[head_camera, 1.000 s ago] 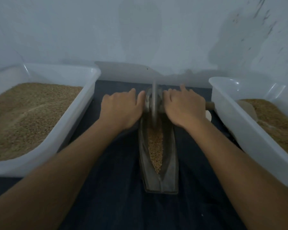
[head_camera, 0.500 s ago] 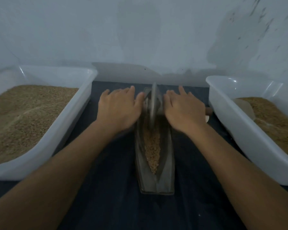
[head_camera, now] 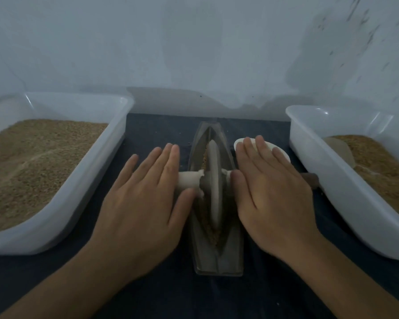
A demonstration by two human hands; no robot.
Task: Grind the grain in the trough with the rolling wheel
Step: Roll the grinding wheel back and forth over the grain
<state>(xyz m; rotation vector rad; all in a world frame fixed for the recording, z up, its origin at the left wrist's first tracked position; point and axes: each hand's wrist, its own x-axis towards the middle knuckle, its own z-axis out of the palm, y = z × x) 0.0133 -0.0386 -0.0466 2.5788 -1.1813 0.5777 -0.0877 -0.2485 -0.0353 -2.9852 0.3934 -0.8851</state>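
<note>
Risk: flat palms on the pale wooden axle (head_camera: 189, 181) could slip, tilting the grey stone rolling wheel (head_camera: 213, 187) out of the dark boat-shaped metal trough (head_camera: 233, 249) and scattering brown grain (head_camera: 213, 236) onto the dark tabletop (head_camera: 148, 139). Left hand (head_camera: 145, 203) and right hand (head_camera: 272, 199) press down with fingers (head_camera: 168, 157) straight, gripping nothing. Wheel stands mid-trough, between both hands, beside the thumbs.

Hands: left hand (head_camera: 145, 201) and right hand (head_camera: 270, 194) press flat on the pale wooden axle (head_camera: 189, 181).
Wheel: grey stone disc (head_camera: 213, 187) upright in the boat-shaped grey trough (head_camera: 218, 256).
Grain: brown kernels (head_camera: 211, 231) beside the disc.
</note>
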